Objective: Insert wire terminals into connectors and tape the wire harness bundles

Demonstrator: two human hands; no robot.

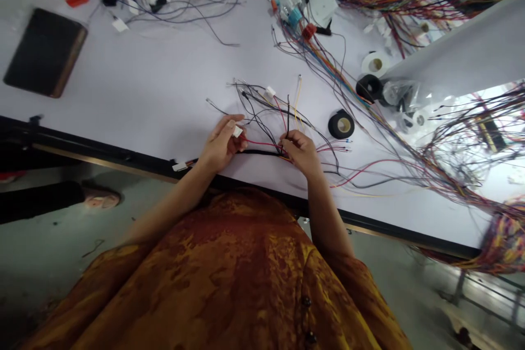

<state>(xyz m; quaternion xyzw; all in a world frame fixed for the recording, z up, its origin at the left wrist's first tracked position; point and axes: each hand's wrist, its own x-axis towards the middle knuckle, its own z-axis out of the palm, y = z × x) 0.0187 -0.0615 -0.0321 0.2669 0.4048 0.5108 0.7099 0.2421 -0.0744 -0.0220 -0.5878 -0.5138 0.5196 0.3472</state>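
Note:
Near the table's front edge, my left hand (223, 142) is closed on a small white connector (237, 131) with a red wire (262, 144) running from it to the right. My right hand (301, 152) pinches the wires where they branch from a black taped bundle (262, 152). A black strand (288, 112) stands up from its fingertips. Loose black wires with metal terminals (256, 115) fan out on the table beyond both hands. A second white connector (269, 92) lies among them, and another white connector (179, 166) sits by my left wrist.
A roll of black tape (341, 124) lies right of my right hand, with a white roll (375, 64) farther back. A long multicoloured wire bundle (369, 112) crosses the right side. A dark box (45, 52) lies at left. Another person's foot (102, 197) shows below the table.

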